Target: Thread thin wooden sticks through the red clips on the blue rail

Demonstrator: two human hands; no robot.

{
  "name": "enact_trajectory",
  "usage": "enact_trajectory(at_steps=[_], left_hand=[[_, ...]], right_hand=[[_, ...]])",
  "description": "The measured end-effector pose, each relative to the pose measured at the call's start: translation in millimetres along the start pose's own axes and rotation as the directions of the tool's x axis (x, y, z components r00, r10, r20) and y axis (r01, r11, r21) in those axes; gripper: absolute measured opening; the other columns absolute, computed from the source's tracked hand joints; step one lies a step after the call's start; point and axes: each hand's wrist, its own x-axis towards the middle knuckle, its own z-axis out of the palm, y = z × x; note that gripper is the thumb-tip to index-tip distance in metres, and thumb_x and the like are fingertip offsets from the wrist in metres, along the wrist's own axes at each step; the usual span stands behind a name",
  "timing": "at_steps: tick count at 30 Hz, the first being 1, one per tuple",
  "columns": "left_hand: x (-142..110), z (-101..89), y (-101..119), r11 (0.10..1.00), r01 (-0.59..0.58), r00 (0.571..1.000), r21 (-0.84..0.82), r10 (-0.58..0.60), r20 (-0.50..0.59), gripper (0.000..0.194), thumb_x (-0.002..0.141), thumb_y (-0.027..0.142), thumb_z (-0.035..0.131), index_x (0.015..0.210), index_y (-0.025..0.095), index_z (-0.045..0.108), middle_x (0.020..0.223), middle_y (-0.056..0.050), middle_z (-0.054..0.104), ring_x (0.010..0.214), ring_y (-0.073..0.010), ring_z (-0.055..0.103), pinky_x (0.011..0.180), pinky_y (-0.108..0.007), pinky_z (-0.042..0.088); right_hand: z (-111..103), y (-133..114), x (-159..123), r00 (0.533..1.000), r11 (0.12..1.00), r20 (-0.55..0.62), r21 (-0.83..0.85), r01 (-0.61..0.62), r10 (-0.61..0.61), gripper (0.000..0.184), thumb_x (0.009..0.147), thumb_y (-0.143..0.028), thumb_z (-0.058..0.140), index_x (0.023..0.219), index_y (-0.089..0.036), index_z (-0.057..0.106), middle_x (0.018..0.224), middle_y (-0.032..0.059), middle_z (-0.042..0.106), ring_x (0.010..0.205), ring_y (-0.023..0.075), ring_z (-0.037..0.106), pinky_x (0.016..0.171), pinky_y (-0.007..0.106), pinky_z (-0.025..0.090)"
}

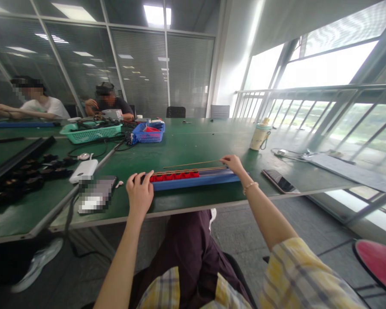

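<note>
R hand pinches thin tan strip by long blue tray

The R hand is near the R end of the tray. Its thumb & finger press tight on 1 end of the thin tan strip. The rest of the strip points L, along the far side of the tray. Can't tell if its loose end touches the green table.

The L hand is on the L end of the tray. Its fingers are bent & a bit apart, over the top. Can't tell if it grips hard or just rests there.

The tray lies on the table near the front edge, w/ its long side facing the person. A row of red parts sits in its L half. More tan strip runs along the top, past the red parts.

On the R: 1 phone lies flat, & 1 cream bottle stands up behind it. On the L: 1 white box w/ round corners, & 1 small white earbud near the L hand. Farther back: 1 green basket full of dark stuff, w/ 1 blue basket just beside it. 2 other people sit at the back L.
</note>
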Motion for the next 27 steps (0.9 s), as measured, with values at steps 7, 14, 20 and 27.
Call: enact_trajectory(at_steps=[7, 14, 20, 27], left_hand=[[-1, -0.5, -1, 1.000, -0.007, 1.000, 0.011, 0.008, -0.012, 0.043, 0.092, 0.021, 0.043, 0.130, 0.025, 0.063, 0.125, -0.011, 0.060, 0.125, -0.0316, 0.040, 0.109, -0.050, 0.035], [1, -3.6, -1, 1.000, -0.005, 1.000, 0.011, 0.005, -0.010, 0.042, 0.093, 0.021, 0.042, 0.128, 0.025, 0.064, 0.123, -0.011, 0.061, 0.123, -0.0312, 0.041, 0.107, -0.050, 0.038], [1, -2.6, -3, 1.000, -0.005, 1.000, 0.025, 0.006, -0.014, 0.042, 0.092, 0.020, 0.043, 0.128, 0.026, 0.064, 0.124, -0.011, 0.061, 0.124, -0.0318, 0.041, 0.107, -0.050, 0.037], [0, -2.2, -6, 1.000, 0.000, 1.000, 0.027, 0.001, -0.019, 0.042, 0.092, 0.020, 0.044, 0.129, 0.026, 0.064, 0.124, -0.011, 0.061, 0.124, -0.0318, 0.041, 0.107, -0.050, 0.038]], right_hand=[[6, 2, 2, 0.991, 0.991, 0.127, -0.124, 0.048, -0.032, 0.019, 0.079, -0.024, 0.060, 0.095, -0.020, 0.070, 0.072, 0.0003, 0.071, 0.068, 0.0146, 0.059, 0.068, 0.024, 0.043], [3, -5, 0, 0.975, 0.976, 0.209, -0.184, 0.116, -0.076, 0.028, 0.077, -0.016, 0.052, 0.087, -0.021, 0.077, 0.081, 0.0035, 0.074, 0.080, 0.0176, 0.063, 0.078, 0.025, 0.048], [2, -16, 1, 0.952, 0.938, 0.298, -0.307, 0.162, -0.067, 0.031, 0.077, -0.015, 0.052, 0.086, -0.025, 0.080, 0.100, 0.0036, 0.075, 0.097, 0.0198, 0.065, 0.091, 0.026, 0.049], [2, -19, 2, 0.937, 0.894, 0.343, -0.398, 0.204, -0.061, 0.034, 0.080, -0.017, 0.051, 0.094, -0.029, 0.080, 0.105, 0.0008, 0.076, 0.100, 0.0189, 0.066, 0.091, 0.024, 0.051]])
